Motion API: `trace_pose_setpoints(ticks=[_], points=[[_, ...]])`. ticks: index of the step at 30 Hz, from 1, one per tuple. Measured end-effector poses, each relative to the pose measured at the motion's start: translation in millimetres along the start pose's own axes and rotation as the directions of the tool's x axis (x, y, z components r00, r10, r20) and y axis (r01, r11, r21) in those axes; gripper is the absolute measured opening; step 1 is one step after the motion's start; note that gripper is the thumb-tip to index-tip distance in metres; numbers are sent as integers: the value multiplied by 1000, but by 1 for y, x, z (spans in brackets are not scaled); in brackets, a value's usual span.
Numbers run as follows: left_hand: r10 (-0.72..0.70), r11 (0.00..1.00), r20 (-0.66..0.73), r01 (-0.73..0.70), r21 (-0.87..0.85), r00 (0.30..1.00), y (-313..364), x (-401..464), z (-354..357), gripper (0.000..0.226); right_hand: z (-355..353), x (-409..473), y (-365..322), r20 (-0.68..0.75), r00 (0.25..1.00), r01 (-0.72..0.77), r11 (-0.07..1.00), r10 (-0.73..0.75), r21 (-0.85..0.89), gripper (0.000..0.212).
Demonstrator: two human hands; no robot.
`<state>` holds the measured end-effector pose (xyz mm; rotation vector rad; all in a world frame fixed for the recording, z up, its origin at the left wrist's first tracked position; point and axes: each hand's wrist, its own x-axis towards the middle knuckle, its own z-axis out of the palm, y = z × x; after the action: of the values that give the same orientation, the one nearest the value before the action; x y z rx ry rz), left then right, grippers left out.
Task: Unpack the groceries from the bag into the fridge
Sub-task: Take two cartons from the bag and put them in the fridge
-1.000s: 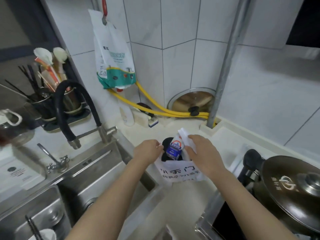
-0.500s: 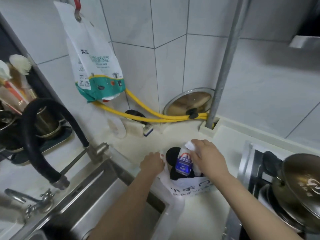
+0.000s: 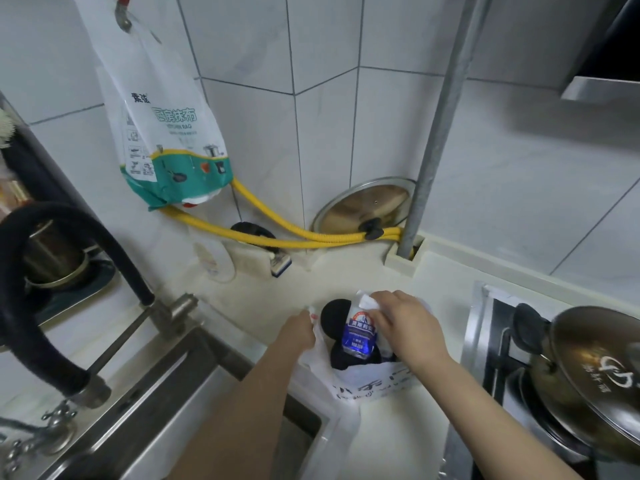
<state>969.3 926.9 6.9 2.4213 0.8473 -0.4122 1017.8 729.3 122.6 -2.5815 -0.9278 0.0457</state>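
Task barely started — the white plastic bag (image 3: 367, 382) sits on the bench (image 3: 263, 306) between the sink (image 3: 166, 403) and the stove (image 3: 491, 341), and everything visible is inside it. No fridge in view, so nothing can be counted as put away.

Left hand (image 3: 298, 330) pinches the bag's left rim, fingers closed on the plastic, pulling the mouth open. Right hand (image 3: 405, 327) is at the top of a blue-and-white carton (image 3: 360, 329), fingers closed around its white upper end; grip looks firm, though the fingertips are partly hidden.

Carton stands roughly upright in the bag mouth, long axis near vertical, top tilted slightly away toward the wall, printed blue face turned to the camera. Lower part is down inside the bag. Beside and under it are at least 2 dark round items (image 3: 337, 315) — can't tell what they are.

Left to do, as I judge it: lift the carton clear, carry it to the fridge, then repeat for the dark items.
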Motion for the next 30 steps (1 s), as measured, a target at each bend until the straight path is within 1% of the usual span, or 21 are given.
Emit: trace_pose_setpoints(ticks=[4,6,8,10,14,16,19,23,26,30], points=[[10,1000,-6,-10,-4,1000,1,-4,3,59,-6,-2,-1,-14,1000,10,1000,-10,10,27],[6,1000,-33,-6,-10,999,2,-7,8,69,-11,-4,0,-26,1000,7,1000,-6,16,27],[-19,1000,-69,17,-21,997,1,-9,13,72,-11,-5,0,-23,1000,5,1000,-5,26,27],[-35,999,-112,33,-20,993,1,-13,15,68,-11,-5,1,-24,1000,1,999,0,33,27],[-80,997,-202,75,-33,976,5,-25,13,49,-11,-6,0,-26,1000,2,999,-1,54,28],[-97,994,-231,85,-65,968,9,-30,8,47,-11,-6,0,-25,1000,-13,997,15,75,28],[-86,992,-288,54,-118,954,16,-41,-10,47,-11,-4,2,-47,998,-37,992,43,125,28],[-110,976,-356,34,-213,928,30,-63,-36,42,-14,-3,6,-80,995,-50,982,66,181,28],[-118,951,-376,-4,-308,919,46,-81,-48,49,-18,-3,10,-116,991,-38,974,65,225,24],[-66,917,-412,-107,-383,909,75,-105,-51,56,-28,-4,17,-151,984,-48,949,99,311,22]])
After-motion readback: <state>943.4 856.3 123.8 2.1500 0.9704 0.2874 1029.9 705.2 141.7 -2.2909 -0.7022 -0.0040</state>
